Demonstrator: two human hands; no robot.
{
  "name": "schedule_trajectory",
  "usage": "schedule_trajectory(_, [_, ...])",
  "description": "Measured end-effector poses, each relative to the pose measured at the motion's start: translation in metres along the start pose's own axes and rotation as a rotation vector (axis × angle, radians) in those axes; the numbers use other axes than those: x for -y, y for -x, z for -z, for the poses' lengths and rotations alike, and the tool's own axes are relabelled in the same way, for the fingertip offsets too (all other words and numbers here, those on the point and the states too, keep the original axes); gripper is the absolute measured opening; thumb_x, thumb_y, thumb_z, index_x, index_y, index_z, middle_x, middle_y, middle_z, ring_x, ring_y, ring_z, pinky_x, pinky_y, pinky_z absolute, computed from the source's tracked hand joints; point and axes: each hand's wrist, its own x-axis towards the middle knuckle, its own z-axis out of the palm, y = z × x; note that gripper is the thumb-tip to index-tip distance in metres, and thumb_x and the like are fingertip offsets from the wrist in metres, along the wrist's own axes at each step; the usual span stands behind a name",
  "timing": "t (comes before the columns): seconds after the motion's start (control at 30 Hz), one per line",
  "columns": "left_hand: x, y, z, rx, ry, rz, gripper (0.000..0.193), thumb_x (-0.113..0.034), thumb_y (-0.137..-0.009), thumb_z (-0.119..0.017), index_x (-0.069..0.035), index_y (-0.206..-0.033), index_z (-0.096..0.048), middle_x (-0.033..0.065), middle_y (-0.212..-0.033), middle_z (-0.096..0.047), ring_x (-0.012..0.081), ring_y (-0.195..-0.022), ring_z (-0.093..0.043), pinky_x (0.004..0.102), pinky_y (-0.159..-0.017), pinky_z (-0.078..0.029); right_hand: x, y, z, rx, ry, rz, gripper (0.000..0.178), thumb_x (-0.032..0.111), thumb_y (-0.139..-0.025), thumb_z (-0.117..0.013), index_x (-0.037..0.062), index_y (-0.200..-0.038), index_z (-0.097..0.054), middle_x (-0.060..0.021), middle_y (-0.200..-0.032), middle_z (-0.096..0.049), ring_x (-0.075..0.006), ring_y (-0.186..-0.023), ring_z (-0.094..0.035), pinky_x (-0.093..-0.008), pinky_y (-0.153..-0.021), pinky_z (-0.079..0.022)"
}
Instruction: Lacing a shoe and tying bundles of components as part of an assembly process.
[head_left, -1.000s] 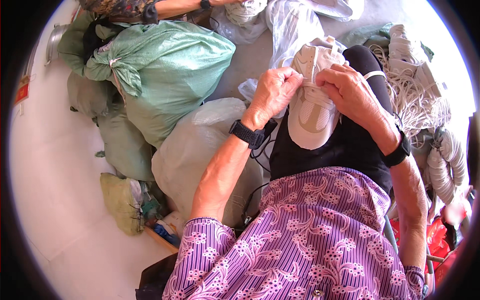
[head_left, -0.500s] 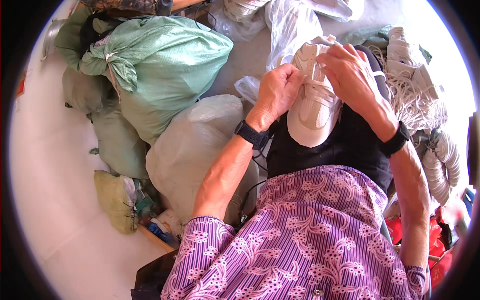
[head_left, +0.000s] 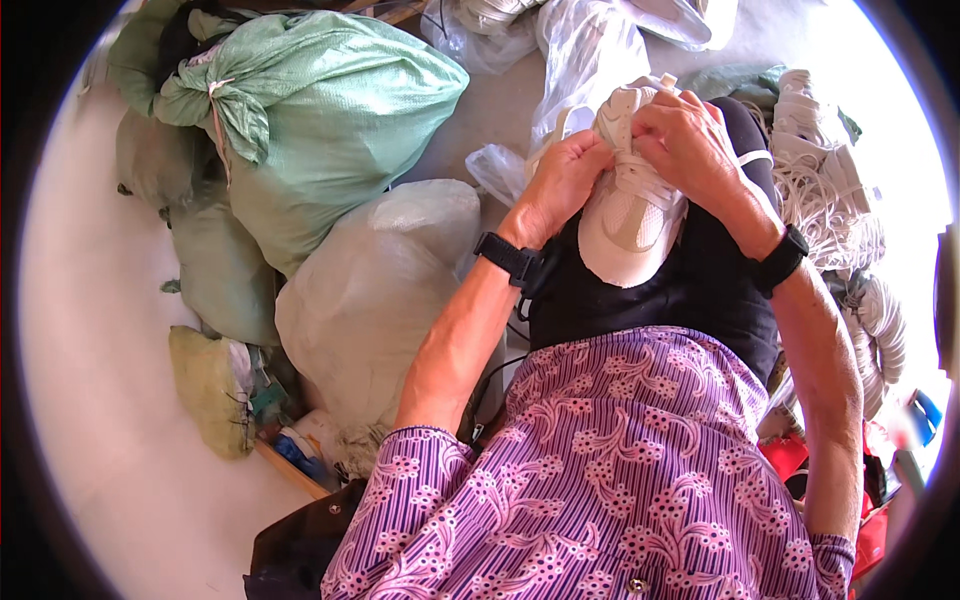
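Note:
A white sneaker upper point(head_left: 632, 215) with white laces rests on my lap, which is covered by black trousers point(head_left: 690, 290). My left hand point(head_left: 560, 180) grips its left side near the laces. My right hand point(head_left: 690, 140) is closed over the top of the shoe, pinching the laces. Both wrists wear black bands. My purple patterned sleeves and top fill the lower middle of the view.
A tied green sack point(head_left: 320, 95) and a grey-white sack point(head_left: 375, 290) stand to my left, with smaller bags behind them. A clear plastic bag point(head_left: 590, 55) lies ahead. White shoe uppers and laces point(head_left: 830, 190) pile up on my right. Red items point(head_left: 800, 460) sit lower right.
Both hands have shifted up along the shoe toward its top, and the shoe has tilted slightly to the right on my lap.

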Motion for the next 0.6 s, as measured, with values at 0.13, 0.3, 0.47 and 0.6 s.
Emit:
schedule_trajectory(0.13, [0.007, -0.005, 0.002, -0.007, -0.037, -0.021, 0.017, -0.025, -0.092, -0.053, -0.011, -0.082, -0.057, -0.0091, -0.062, -0.041, 0.0007, -0.051, -0.033, 0.0192, -0.044, -0.025, 0.002, -0.009, -0.001, 0.070, -0.013, 0.077, 0.017, 0.015, -0.071, -0.057, 0.0116, -0.081, -0.070, -0.0070, -0.083, -0.063, -0.0288, -0.089, -0.059, -0.0440, -0.083, -0.041])
schedule_trajectory(0.3, [0.005, -0.005, 0.001, 0.018, -0.084, -0.053, 0.017, -0.025, -0.092, -0.054, -0.010, -0.085, -0.059, -0.0089, -0.062, -0.043, 0.0008, -0.050, -0.034, 0.0195, -0.044, -0.027, 0.000, -0.011, -0.003, 0.213, -0.035, 0.023, 0.017, 0.014, -0.069, -0.056, 0.0118, -0.076, -0.071, -0.0066, -0.086, -0.064, -0.0274, -0.093, -0.058, -0.0457, -0.083, -0.041])
schedule_trajectory(0.47, [-0.013, -0.001, 0.014, -0.006, -0.096, -0.115, 0.019, -0.026, -0.093, -0.054, -0.008, -0.091, -0.061, -0.0072, -0.061, -0.043, 0.0025, -0.049, -0.036, 0.0201, -0.043, -0.029, -0.009, -0.002, 0.010, 0.021, 0.173, 0.227, 0.009, 0.016, -0.069, -0.060, 0.0088, -0.074, -0.064, -0.0042, -0.085, -0.062, -0.0238, -0.093, -0.056, -0.0443, -0.080, -0.042])
schedule_trajectory(0.6, [-0.042, 0.011, 0.046, -0.028, 0.292, -0.112, 0.022, -0.026, -0.096, -0.051, -0.006, -0.100, -0.059, -0.0067, -0.061, -0.038, 0.0053, -0.049, -0.034, 0.0227, -0.048, -0.032, -0.070, 0.022, 0.065, -0.070, 0.429, 0.074, 0.004, 0.009, -0.073, -0.059, 0.0090, -0.076, -0.061, -0.0068, -0.083, -0.057, -0.0251, -0.091, -0.055, -0.0415, -0.081, -0.043])
